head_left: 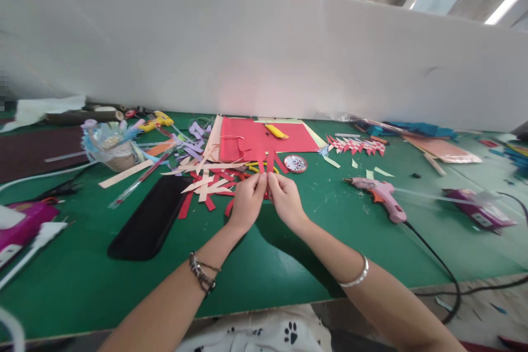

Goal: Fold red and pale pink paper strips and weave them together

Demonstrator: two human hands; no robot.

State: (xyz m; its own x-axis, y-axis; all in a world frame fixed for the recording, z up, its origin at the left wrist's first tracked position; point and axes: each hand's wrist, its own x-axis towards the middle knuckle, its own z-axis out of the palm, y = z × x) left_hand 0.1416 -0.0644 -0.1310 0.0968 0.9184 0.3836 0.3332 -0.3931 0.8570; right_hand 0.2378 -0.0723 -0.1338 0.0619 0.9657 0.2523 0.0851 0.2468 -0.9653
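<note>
In the head view, our left hand [248, 198] and right hand [285, 198] meet thumb to thumb, fingers curled in, both closed in a fine pinch on narrow red paper strips [270, 160] that stand up just beyond our thumbtips. We cannot tell whether these are separate pieces or one folded piece, since our fingers hide the lower ends. Just past the hands lie the flat red paper sheets [243, 129], with a yellow plastic-handled cutter [277, 131] resting on them. Beyond the right hand sits a round white disc with dark spots [296, 163]; beside the left hand spreads a loose heap of peach and red paper strips [204, 187], with a long black flat pad [148, 217] nearer us. Well off to the right of the hands lies a pink glue gun [381, 195]. We judge the step in hand to be lining up or shaping the strips; the next move seems to call for a light, even grip from both thumbs, without creasing the paper.
</note>
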